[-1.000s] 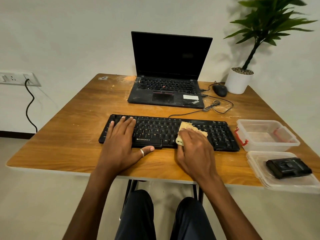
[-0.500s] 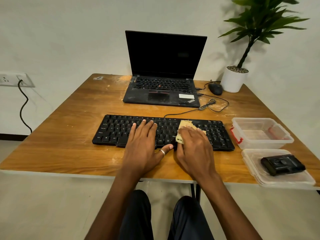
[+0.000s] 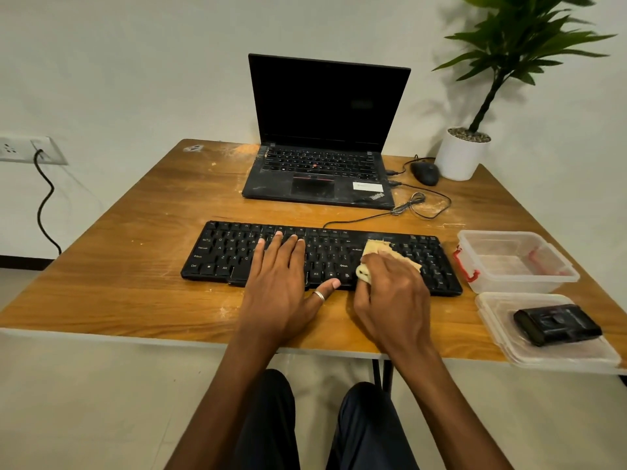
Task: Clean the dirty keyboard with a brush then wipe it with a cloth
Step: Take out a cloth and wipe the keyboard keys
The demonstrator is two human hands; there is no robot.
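Head view: right hand (image 3: 393,300), gripping the cloth (image 3: 375,247), has slid rightward along the keyboard (image 3: 227,247); left hand (image 3: 278,283) stays flat, fingers straight.

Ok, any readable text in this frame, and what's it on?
"ThinkPad": logo on the palm rest of the laptop.
"Ctrl", "Alt", "Shift", "Caps Lock": left-end keys of the keyboard.
White sticker on the laptop: too blurred to read.
Other key legends: too small to read.
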